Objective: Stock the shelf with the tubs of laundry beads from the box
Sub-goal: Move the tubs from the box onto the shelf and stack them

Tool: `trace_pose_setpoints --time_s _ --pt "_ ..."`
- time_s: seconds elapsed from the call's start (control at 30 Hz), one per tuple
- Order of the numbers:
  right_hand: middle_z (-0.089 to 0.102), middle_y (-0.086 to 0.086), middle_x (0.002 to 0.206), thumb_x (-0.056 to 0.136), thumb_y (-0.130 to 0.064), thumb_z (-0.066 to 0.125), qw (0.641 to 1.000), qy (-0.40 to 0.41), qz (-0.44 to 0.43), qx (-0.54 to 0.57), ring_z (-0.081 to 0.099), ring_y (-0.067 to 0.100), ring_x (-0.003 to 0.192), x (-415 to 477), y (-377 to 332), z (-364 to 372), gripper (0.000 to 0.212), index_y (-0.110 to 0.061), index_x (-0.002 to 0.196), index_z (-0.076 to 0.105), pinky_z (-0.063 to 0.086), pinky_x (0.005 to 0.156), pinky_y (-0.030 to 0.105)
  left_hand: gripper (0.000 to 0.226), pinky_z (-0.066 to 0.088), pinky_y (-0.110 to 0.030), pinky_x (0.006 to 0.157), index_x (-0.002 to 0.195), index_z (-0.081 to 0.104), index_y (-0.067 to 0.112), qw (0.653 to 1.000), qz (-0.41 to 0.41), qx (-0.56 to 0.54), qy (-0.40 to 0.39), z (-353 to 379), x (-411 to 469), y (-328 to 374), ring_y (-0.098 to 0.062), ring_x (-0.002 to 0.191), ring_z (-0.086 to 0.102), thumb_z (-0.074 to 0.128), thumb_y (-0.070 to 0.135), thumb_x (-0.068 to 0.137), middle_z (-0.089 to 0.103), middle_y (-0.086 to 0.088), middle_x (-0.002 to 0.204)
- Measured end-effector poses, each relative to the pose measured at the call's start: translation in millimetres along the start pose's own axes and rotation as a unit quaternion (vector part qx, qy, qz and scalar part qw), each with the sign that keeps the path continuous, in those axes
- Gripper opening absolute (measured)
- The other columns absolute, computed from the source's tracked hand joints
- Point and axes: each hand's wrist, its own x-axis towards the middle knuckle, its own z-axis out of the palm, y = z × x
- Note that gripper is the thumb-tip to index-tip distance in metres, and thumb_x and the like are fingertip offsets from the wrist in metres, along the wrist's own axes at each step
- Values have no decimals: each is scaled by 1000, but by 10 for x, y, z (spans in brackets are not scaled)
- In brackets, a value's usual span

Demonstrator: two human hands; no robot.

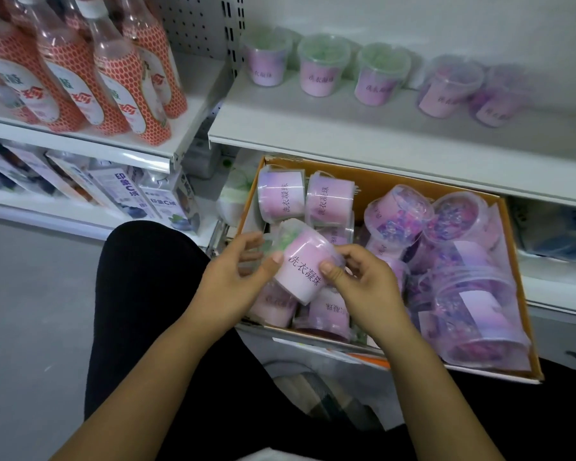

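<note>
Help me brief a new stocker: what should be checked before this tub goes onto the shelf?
1. Grip: ok, left hand and right hand both hold the tub, thumbs on its label.
2. Tub upright: not ok, it is tilted, lid end toward the upper left.
3. Lid sealed: cannot tell, blurred.
4. Room on the shelf: ok, bare space in front of the row of tubs.
5. Stock left: ok, more tubs lie in the box.
</note>
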Motion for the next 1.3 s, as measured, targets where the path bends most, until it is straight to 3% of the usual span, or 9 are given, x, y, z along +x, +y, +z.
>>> trace_pose_setpoints --time_s 0.2,0.47,0.6,0.7,0.93,1.03,1.17,1.23,1.3 --pt "75 -12 103 89 -18 74 998 12 -51 32 69 2 98 -4 -384 -82 20 -25 108 73 54 80 15 58 58 -38 94 124 64 26 983 -44 -148 -102 -6 94 170 -18 107 72 77 50 72 75 4 113" --pt "69 -18 122 90 -34 71 991 55 -123 -26 62 -3 115 369 -845 -131 39 -30 128 66 49 95 15 57 58 -32 91 123 65 18 976 65 -173 -118 -251 824 649 -23 107 72 83 34 72 75 -4 115" --pt "68 -16 125 90 -39 72 982 86 -154 -72 62 2 116 751 -1071 -107 40 -30 129 66 51 100 28 70 57 -31 89 127 63 19 974 108 -151 -128 -410 1328 858 -19 109 71 86 37 64 74 -1 119" --pt "66 -16 128 91 -38 72 972 85 -171 -137 58 -1 120 1092 -1167 -32 42 -29 131 65 45 106 25 67 58 -27 83 130 61 16 971 123 -157 -128 -481 1632 873 -20 109 71 91 20 71 73 -2 121" --pt "73 -12 118 97 -22 65 951 49 -206 -224 65 2 111 1795 -1255 284 28 -22 124 71 47 96 20 64 56 -24 87 133 59 17 972 123 -173 -99 -681 2028 622 -16 112 70 82 22 73 71 -1 124" --pt "72 -19 103 96 -15 64 945 66 -234 -221 62 -13 95 2004 -1326 403 22 -19 115 74 44 85 8 58 55 -20 88 131 59 23 976 110 -166 -86 -800 2134 642 -6 110 68 78 38 78 71 6 123" --pt "74 -7 103 98 -17 63 919 79 -256 -290 63 2 93 2301 -1424 528 21 -18 116 72 39 80 2 36 46 -31 85 103 64 31 995 55 -62 50 -943 2294 592 -9 98 62 50 62 95 68 9 103" --pt "73 0 117 96 -18 63 905 77 -270 -319 66 15 105 2475 -1435 583 25 -17 120 71 46 90 14 38 42 -36 80 88 60 24 991 25 58 120 -1009 2432 462 -25 90 59 43 55 101 62 -2 88" --pt "70 2 127 95 -19 62 896 70 -277 -339 67 22 114 2654 -1389 629 29 -16 122 70 52 98 35 35 39 -36 77 95 60 15 975 -14 168 143 -1058 2583 294 -37 95 59 42 43 104 63 -11 91"
